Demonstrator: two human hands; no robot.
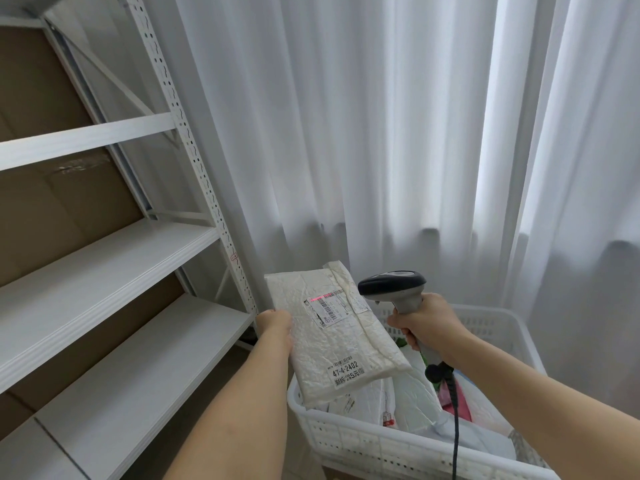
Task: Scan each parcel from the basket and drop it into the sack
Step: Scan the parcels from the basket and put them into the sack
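Now the left hand (275, 320) grips the parcel (332, 334) at its left edge, mid-frame above the basket (346, 441); its fingers are hidden beneath. Right hand (424, 323) fingers curl round the scanner (394, 289), whose red line crosses the label (325, 306).

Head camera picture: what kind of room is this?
Probably a parcel sorting or storage room. White metal shelving stands at the left, a basket holds parcels, and a hand aims a barcode scanner at a parcel's label.
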